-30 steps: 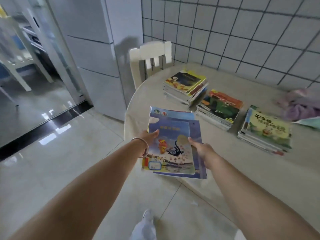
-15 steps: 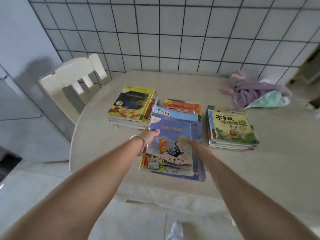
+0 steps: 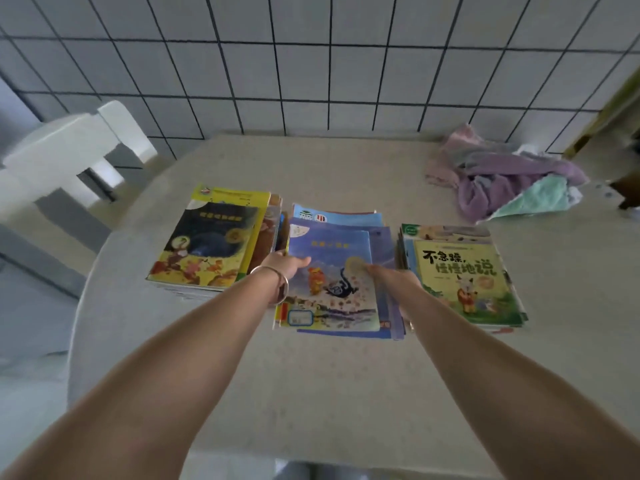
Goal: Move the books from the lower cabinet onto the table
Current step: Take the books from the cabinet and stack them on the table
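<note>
While your left hand [image 3: 289, 265] and right hand [image 3: 393, 276] grip a blue stack of books [image 3: 332, 282] by its sides, thumbs on top, it sits between two book piles on the table [image 3: 329, 375].

Grey-tiled wall [image 3: 311, 64] with dark grout ahead of me, white chair [image 3: 69, 150] at left, beige table [image 3: 329, 393], dim flat light.

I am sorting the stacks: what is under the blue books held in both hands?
Under the blue books, a strip of more book edges peeks out at the far side. Whether the books rest on that stack or the table cannot be seen; they cover it.
</note>
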